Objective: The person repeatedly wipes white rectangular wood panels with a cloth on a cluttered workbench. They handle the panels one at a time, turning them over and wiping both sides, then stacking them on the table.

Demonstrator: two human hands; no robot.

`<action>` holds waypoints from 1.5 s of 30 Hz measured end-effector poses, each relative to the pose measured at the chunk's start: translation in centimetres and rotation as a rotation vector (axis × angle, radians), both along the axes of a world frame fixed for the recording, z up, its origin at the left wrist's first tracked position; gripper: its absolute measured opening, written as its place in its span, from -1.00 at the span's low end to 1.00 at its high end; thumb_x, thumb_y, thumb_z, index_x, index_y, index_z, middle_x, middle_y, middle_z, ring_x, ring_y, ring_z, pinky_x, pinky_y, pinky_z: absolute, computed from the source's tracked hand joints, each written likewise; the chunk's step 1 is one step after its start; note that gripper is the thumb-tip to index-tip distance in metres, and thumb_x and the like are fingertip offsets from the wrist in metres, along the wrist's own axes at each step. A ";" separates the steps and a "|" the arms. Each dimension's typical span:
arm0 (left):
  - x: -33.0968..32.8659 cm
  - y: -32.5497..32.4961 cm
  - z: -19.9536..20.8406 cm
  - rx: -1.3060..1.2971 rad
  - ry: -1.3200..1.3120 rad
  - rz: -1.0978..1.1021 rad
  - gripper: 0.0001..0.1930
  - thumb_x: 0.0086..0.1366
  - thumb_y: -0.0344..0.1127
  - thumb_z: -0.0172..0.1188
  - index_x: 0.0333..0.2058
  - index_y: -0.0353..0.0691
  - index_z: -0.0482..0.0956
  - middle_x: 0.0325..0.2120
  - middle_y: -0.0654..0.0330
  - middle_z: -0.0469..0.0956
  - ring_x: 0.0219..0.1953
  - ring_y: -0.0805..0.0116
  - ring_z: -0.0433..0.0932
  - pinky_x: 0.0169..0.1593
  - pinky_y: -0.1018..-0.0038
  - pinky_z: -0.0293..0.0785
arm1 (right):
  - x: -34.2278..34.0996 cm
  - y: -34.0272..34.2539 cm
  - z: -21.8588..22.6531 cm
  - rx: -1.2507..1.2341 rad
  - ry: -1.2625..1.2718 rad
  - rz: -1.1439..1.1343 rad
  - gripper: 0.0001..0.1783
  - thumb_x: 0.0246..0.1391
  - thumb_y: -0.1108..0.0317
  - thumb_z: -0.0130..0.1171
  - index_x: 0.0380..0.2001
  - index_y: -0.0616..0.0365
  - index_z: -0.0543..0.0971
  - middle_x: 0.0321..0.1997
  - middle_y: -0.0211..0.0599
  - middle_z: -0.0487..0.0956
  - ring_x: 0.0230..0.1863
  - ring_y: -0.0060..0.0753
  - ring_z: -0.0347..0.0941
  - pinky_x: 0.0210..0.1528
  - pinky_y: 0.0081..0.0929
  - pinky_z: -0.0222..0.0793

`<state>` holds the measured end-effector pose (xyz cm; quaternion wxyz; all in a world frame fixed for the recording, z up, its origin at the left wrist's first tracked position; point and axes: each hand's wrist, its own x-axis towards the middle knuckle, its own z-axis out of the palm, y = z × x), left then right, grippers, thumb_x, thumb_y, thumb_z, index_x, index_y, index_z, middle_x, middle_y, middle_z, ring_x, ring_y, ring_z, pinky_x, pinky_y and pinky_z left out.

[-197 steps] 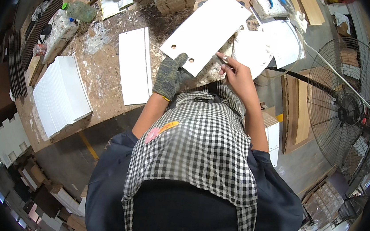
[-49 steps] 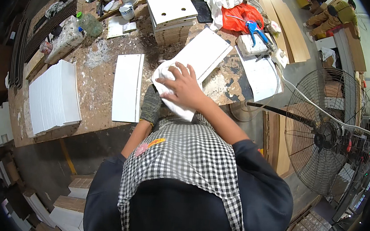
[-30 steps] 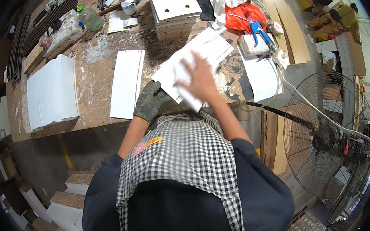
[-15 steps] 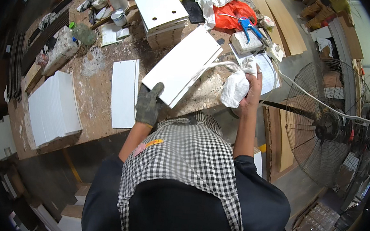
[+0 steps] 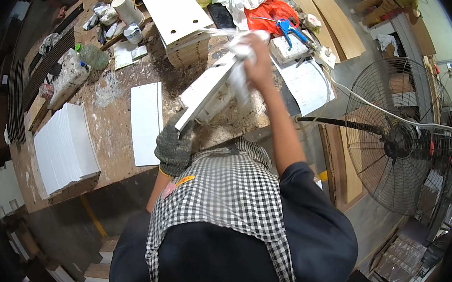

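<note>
While the left hand [image 5: 174, 149] clasps the white panel [image 5: 207, 94] at its near end, the long axis slants forward-right toward the right hand [image 5: 259, 68], fingers curled round a cloth [image 5: 238, 78].

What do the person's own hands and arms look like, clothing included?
The left hand wears a mottled dark grey-green knit glove with a thin yellow edge at the wrist. The right hand has no glove and is blurred. Both arms have loose, dark, plain sleeves; the right one stops around the elbow, leaving the forearm uncovered.
</note>
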<state>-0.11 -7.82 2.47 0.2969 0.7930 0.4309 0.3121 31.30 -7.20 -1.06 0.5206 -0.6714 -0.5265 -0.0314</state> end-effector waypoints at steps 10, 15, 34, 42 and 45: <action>1.0 0.9 -8.1 -1.119 -0.834 0.378 -0.48 0.30 -0.32 0.31 0.17 -0.37 0.41 0.01 0.00 0.53 -0.05 0.14 0.55 -0.03 0.23 0.54 | 7.8 -10.7 -4.2 -0.837 0.122 -0.311 -0.39 0.08 -0.05 0.09 0.03 0.20 0.60 -0.12 0.22 0.63 -0.04 0.20 0.56 0.05 -0.10 0.43; 1.8 1.3 -6.1 -1.259 -0.924 0.428 -0.53 0.31 -0.39 0.27 0.16 -0.34 0.40 0.03 -0.06 0.52 0.03 0.05 0.53 0.05 0.16 0.54 | 3.2 -15.0 -9.1 -0.916 -0.088 -0.412 -0.48 -0.06 -0.05 0.20 -0.12 0.07 0.66 -0.20 -0.01 0.61 -0.09 0.12 0.53 -0.06 0.00 0.46; 0.2 1.2 -2.3 -0.923 -0.673 0.315 -0.46 0.26 -0.32 0.34 0.16 -0.41 0.42 -0.01 -0.01 0.54 -0.02 0.21 0.52 0.04 0.32 0.49 | 0.0 -13.6 -11.4 -0.836 -0.277 -0.624 -0.47 -0.06 0.00 0.23 -0.03 0.00 0.62 -0.06 -0.15 0.54 0.06 -0.02 0.40 0.17 0.22 0.13; -1.9 6.4 13.4 0.592 -0.192 -0.223 -0.68 0.25 -0.27 0.35 -0.07 -0.29 0.57 -0.23 0.00 0.65 -0.25 0.05 0.66 -0.13 0.20 0.58 | -0.2 -14.1 -12.2 -0.734 -0.304 -0.700 -0.50 -0.13 0.06 0.27 -0.07 -0.03 0.61 -0.14 -0.19 0.50 0.02 -0.04 0.41 0.10 0.17 0.18; -1.0 9.2 11.4 0.879 0.103 -0.331 -0.54 0.35 -0.08 0.17 0.13 -0.19 0.46 0.10 0.03 0.49 0.12 0.03 0.47 0.15 0.09 0.38 | -0.5 -13.5 -12.2 -0.650 -0.352 -0.684 -0.50 -0.18 0.09 0.30 -0.09 -0.04 0.61 -0.16 -0.24 0.49 -0.01 -0.08 0.42 0.07 0.11 0.22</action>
